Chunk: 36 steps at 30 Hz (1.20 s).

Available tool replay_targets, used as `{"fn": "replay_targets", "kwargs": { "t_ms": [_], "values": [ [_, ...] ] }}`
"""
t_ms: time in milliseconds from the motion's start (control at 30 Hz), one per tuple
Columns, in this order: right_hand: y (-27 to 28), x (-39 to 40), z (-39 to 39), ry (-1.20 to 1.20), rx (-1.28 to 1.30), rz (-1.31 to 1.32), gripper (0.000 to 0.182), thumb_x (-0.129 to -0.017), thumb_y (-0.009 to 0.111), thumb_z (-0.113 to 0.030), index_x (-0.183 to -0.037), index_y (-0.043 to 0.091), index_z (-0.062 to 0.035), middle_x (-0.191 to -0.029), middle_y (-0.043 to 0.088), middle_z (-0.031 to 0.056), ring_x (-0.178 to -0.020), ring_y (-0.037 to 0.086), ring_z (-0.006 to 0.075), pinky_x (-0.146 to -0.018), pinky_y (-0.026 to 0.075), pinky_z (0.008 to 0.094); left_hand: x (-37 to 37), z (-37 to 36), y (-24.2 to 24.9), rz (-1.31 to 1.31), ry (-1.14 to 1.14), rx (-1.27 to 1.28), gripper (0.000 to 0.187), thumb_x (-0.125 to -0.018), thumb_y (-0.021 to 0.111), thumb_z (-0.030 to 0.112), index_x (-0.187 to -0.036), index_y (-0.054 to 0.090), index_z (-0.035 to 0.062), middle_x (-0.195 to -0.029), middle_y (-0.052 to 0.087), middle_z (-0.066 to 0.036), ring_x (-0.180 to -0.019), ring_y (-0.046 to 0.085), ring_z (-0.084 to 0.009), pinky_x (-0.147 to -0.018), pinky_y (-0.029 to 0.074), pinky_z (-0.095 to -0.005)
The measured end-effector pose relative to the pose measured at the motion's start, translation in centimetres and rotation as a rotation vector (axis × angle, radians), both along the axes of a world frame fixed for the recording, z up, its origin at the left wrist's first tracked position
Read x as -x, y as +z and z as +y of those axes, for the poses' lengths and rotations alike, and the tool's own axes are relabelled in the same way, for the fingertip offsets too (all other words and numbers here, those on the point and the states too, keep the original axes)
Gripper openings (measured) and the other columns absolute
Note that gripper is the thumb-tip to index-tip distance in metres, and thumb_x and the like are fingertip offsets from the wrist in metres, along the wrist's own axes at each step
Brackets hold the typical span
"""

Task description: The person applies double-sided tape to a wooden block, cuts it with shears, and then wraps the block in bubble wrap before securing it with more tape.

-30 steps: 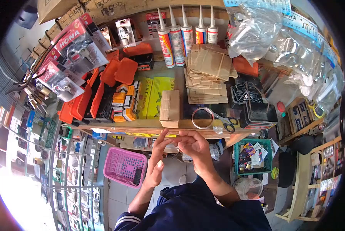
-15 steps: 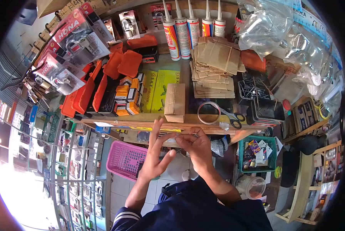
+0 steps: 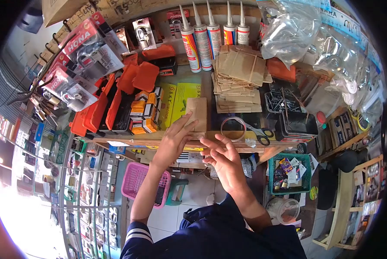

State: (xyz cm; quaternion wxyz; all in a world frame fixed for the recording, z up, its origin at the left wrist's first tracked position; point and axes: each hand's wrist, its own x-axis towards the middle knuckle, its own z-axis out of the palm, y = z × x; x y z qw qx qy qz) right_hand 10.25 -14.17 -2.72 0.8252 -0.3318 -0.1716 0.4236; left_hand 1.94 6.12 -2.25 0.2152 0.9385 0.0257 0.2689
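Lying partly under left hand (image 3: 169,144), fingers extended, cardboard box (image 3: 198,108), right hand (image 3: 226,166) beside it, loosely open, any hold unclear

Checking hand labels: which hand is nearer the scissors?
Right. In the picture, the right hand is below-left of the scissors; the left hand is farther left, at the cardboard box.

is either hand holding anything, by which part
The left hand lies on the cardboard box at its near end; whether it grips can't be told. The right hand shows no clear hold.
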Motion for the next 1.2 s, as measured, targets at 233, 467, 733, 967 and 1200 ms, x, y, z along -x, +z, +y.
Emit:
{"fn": "replay_targets", "kwargs": {
  "t_ms": [233, 467, 733, 967, 1200],
  "values": [
    [0.1, 0.0, -0.4, 0.086, -0.131, 0.086, 0.052, -0.1, 0.063, -0.014, -0.147, 0.041, -0.0108, -0.15, 0.049, 0.0215, -0.135, 0.05, 0.0267, -0.108, 0.039, 0.0409, -0.3, -0.9, -0.8, -0.093, 0.026, -0.002, 0.051, -0.082, 0.067, -0.002, -0.133, 0.064, 0.0063, -0.147, 0.054, -0.015, -0.128, 0.053, -0.038, -0.107, 0.045, -0.0461],
    [-0.1, 0.3, -1.3, 0.105, -0.113, 0.094, 0.058, -0.099, 0.063, -0.018, -0.151, 0.039, -0.0123, -0.156, 0.041, 0.0235, -0.142, 0.043, 0.0315, -0.114, 0.036, 0.0428, 0.1, -3.3, -0.9, -0.14, 0.104, -0.041, 0.053, -0.075, 0.073, -0.001, -0.128, 0.068, 0.0054, -0.139, 0.06, -0.014, -0.112, 0.057, -0.0348, -0.098, 0.049, -0.0443],
    [-0.5, 2.6, -1.4, 0.056, -0.218, 0.098, 0.068, -0.1, 0.057, -0.023, -0.159, 0.025, -0.0104, -0.165, 0.024, 0.0242, -0.152, 0.025, 0.0341, -0.121, 0.023, 0.0452, 0.1, -3.3, -1.7, -0.141, 0.129, -0.063, 0.055, -0.073, 0.076, 0.002, -0.127, 0.069, 0.0071, -0.137, 0.061, -0.011, -0.112, 0.055, -0.0328, -0.099, 0.046, -0.0431],
    [-1.2, 2.4, -0.8, 0.075, -0.317, 0.179, 0.068, -0.102, 0.055, -0.027, -0.16, 0.022, -0.0105, -0.165, 0.024, 0.0212, -0.153, 0.022, 0.0286, -0.121, 0.019, 0.044, 0.3, -2.7, -2.1, -0.124, 0.134, -0.139, 0.061, -0.074, 0.079, 0.01, -0.133, 0.065, 0.0106, -0.141, 0.059, -0.007, -0.113, 0.055, -0.0307, -0.099, 0.044, -0.0427],
    [-0.6, 2.6, -0.4, 0.044, -0.302, 0.234, 0.071, -0.102, 0.051, -0.039, -0.161, 0.023, -0.0103, -0.165, 0.023, 0.0234, -0.151, 0.027, 0.0309, -0.121, 0.025, 0.0454, 0.5, -2.8, -1.6, -0.1, 0.121, -0.136, 0.062, -0.075, 0.078, 0.008, -0.135, 0.062, 0.0084, -0.14, 0.059, -0.009, -0.114, 0.055, -0.032, -0.099, 0.043, -0.0433]
  ]
}}
